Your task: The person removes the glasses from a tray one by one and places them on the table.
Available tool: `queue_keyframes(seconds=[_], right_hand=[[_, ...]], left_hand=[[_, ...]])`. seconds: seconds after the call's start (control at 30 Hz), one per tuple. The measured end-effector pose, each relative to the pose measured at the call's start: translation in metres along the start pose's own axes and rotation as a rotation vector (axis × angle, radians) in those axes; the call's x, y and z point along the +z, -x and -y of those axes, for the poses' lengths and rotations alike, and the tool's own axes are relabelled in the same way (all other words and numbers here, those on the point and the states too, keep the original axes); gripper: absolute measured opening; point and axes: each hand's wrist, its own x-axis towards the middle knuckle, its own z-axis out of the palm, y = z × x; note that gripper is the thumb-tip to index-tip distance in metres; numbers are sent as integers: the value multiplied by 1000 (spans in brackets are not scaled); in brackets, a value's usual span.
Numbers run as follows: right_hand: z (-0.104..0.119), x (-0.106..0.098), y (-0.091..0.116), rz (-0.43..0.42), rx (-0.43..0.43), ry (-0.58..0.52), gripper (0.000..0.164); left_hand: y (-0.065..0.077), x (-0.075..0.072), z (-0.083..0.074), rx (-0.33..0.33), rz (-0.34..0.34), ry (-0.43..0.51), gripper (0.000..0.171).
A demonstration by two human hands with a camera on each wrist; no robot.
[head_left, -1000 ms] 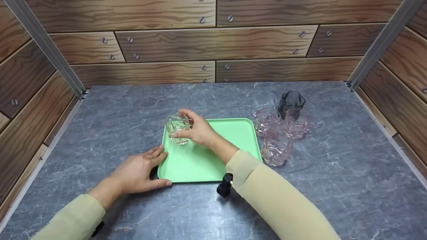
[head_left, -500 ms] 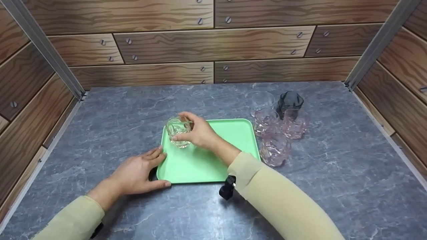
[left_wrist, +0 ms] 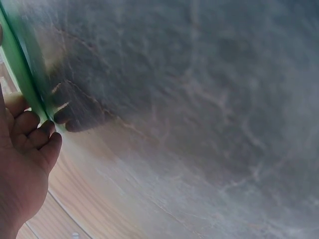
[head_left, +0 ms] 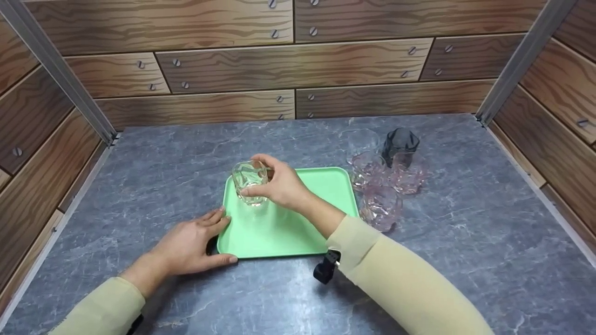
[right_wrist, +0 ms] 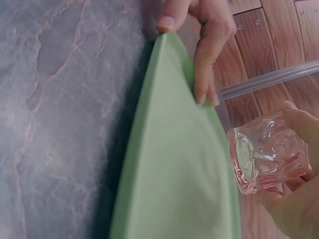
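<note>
My right hand [head_left: 284,186] grips a clear, faceted drinking glass [head_left: 250,182], thumb on the near side and fingers behind. The glass is upright, close over the back left part of a green rectangular tray [head_left: 274,237]; in the right wrist view this glass [right_wrist: 266,152] looks pinkish, its base near the tray surface. My left hand [head_left: 188,244] rests at the tray's left side, fingers extended to the left rim and thumb at the front left corner. In the left wrist view, fingertips of that hand [left_wrist: 25,164] touch the green rim [left_wrist: 22,74].
Right of the tray stand several more glasses: three pink ones, including the nearest pink glass [head_left: 382,208], a dark grey glass [head_left: 400,144] and a faint clear glass [head_left: 363,140] at the back. Wood-patterned walls [head_left: 223,70] enclose the grey marbled table [head_left: 177,167].
The head view has shifted slightly. My right hand keeps hold of the glass over the same part of the tray, with barely any movement. The left hand stays on the tray's edge.
</note>
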Motion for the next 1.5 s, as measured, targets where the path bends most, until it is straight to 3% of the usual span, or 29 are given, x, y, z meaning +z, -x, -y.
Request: queue_keyframes(seconds=[0.2, 0.43, 0.83, 1.07, 1.5], right_hand=[[19, -12, 10, -11, -41, 1, 85], [41, -31, 23, -32, -84, -74, 80], [65, -79, 52, -50, -124, -100, 82], [64, -113, 72, -58, -87, -82, 84], [41, -186, 118, -120, -28, 18, 89]], left_hand=[[0, 0, 1, -15, 7, 3, 101], [1, -2, 2, -40, 32, 12, 101], [-1, -4, 2, -49, 54, 16, 102], [0, -3, 2, -41, 44, 14, 102], [0, -2, -3, -32, 37, 16, 102]])
